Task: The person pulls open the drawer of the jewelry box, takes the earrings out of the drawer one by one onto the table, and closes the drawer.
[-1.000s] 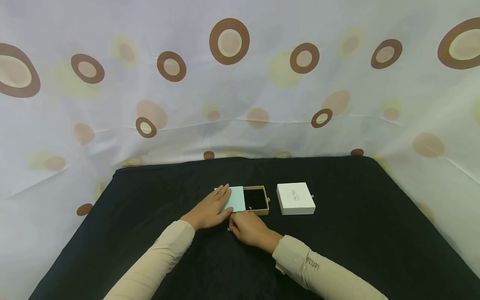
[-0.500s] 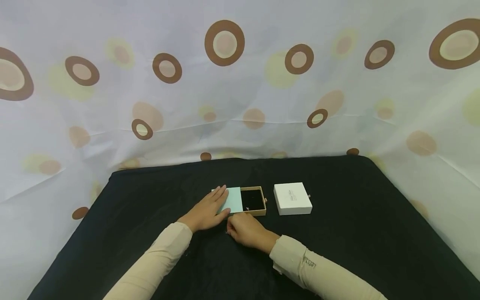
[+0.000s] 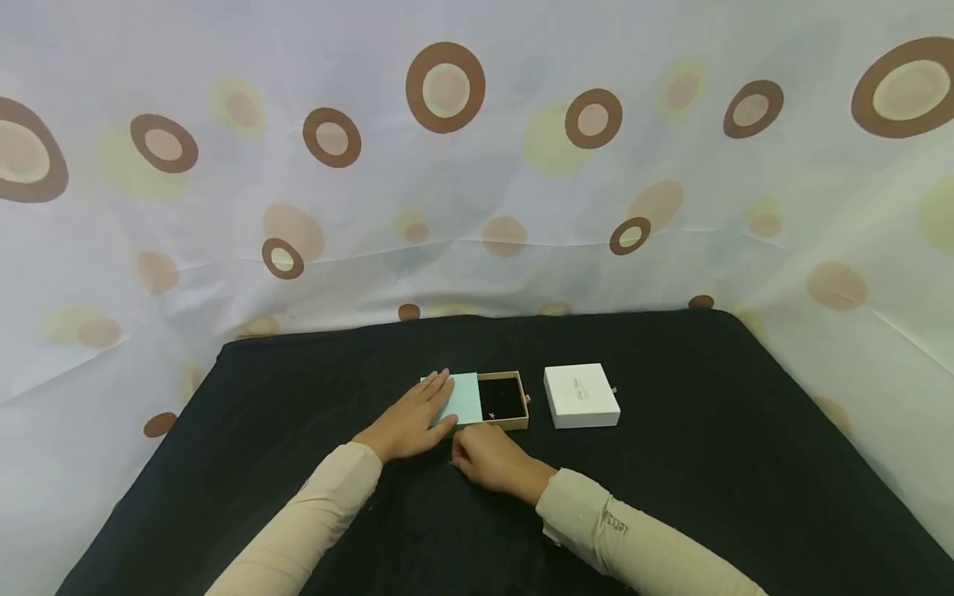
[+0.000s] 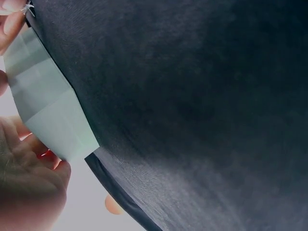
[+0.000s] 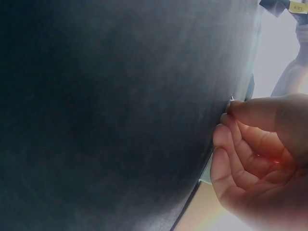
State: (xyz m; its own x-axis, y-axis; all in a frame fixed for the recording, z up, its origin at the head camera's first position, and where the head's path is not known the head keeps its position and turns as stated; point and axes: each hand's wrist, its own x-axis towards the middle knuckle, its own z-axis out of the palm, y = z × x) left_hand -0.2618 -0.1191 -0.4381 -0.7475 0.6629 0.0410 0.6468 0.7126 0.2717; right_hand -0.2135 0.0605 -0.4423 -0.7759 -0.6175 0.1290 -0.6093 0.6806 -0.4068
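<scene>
A slide-out jewellery box with a light blue cover (image 3: 465,399) stands mid-table, its tan-rimmed tray (image 3: 514,424) pulled partly out to the right. The tray holds a black pad (image 3: 503,393) with a small silvery earring (image 3: 491,415) near its front edge. My left hand (image 3: 406,426) rests on the cover, fingers extended across its left part. Just in front of the box, my right hand (image 3: 492,458) pinches a tiny star-shaped earring (image 4: 29,8) between thumb and forefinger. Its other fingers are curled in, and most of the earring is hidden by the fingertips.
To the right of the jewellery box stands a closed white box (image 3: 581,396) with small print on its lid and a pull tab on its right side. Black cloth (image 3: 671,497) covers the table, and a patterned curtain (image 3: 477,190) hangs behind it.
The head view has shifted slightly, so everything sits a little further left. The earring in the right hand is less visible from above; both hands otherwise stay in place.
</scene>
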